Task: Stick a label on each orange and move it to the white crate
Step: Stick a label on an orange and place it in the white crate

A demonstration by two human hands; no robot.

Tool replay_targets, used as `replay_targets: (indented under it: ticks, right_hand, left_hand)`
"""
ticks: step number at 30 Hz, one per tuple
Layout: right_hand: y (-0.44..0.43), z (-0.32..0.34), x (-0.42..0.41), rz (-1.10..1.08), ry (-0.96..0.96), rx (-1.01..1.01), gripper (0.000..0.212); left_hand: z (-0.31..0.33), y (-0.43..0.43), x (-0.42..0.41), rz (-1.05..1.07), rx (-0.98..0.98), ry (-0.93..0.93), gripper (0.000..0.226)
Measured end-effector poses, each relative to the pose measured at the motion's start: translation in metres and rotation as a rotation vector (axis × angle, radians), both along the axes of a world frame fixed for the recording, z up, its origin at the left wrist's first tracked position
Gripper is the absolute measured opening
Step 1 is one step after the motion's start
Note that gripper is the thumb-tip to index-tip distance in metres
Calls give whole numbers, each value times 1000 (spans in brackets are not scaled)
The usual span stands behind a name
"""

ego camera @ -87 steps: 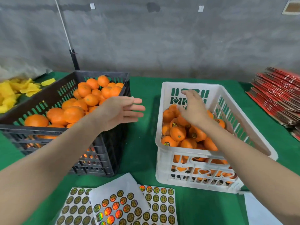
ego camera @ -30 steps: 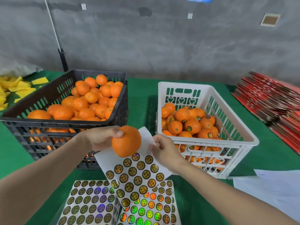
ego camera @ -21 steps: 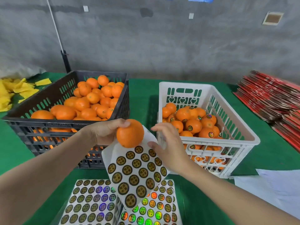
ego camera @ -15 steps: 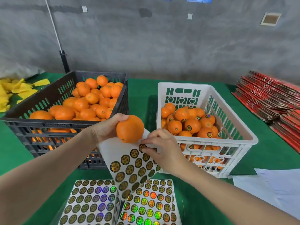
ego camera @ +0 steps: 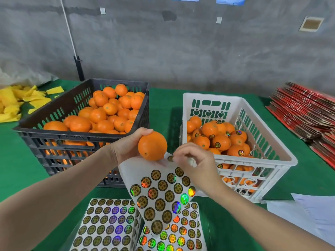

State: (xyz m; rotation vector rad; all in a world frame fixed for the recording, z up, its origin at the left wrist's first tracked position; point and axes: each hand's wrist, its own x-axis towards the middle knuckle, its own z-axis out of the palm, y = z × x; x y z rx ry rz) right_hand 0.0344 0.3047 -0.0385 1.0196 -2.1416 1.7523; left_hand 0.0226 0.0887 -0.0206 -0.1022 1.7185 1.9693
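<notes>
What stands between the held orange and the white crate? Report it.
Nothing fixed. Only the right hand, pinching a label, lies between the orange in the left hand and the open-topped white crate.

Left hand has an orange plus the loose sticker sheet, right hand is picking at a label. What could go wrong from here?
1. The left hand grips both the orange and the hanging sticker sheet; a hard tug while peeling may loosen the orange, and it could drop.
2. The label pinched by the right hand is small and may fold or cling to a fingertip before reaching the peel.
</notes>
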Motion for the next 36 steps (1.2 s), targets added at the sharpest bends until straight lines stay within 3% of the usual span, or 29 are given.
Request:
replay_targets:
  ticks: [2, 4, 7, 9, 14, 16, 21, 24, 27, 36]
  right_hand:
    - [0, 13, -2, -2, -241, -103, 23]
    - [-2, 23, -4, 39, -361, -118, 23]
    - [-3, 37, -7, 120, -196, 105, 24]
    - [-3, 40, -10, 160, -156, 212, 24]
    - [-9, 39, -14, 127, -635, -96, 17]
    - [-10, 36, -15, 108, -705, -104, 15]
    - [-14, 34, -10, 74, -622, -7, 17]
    - [-15, 36, -8, 22, -490, 75, 28]
    - [-15, 33, -7, -31, -351, 149, 23]
    - [-19, 20, 2, -172, -110, 111, 18]
  left_hand:
    - [-3, 1, 0, 37, 1, -11, 114]
    - [-6, 3, -1, 60, -6, -24, 108]
    - [-6, 8, 1, 55, 23, -60, 72]
    - [-5, 11, 3, 18, 14, -43, 64]
    - [-3, 11, 8, -126, -7, 137, 98]
    - [-4, 11, 8, -122, -36, 225, 104]
    - [-6, 13, 7, -98, -45, 305, 106]
    - [-6, 14, 7, -109, -34, 316, 101]
    - [-5, 16, 7, -104, -20, 313, 99]
    - [-7, 19, 6, -104, 30, 305, 104]
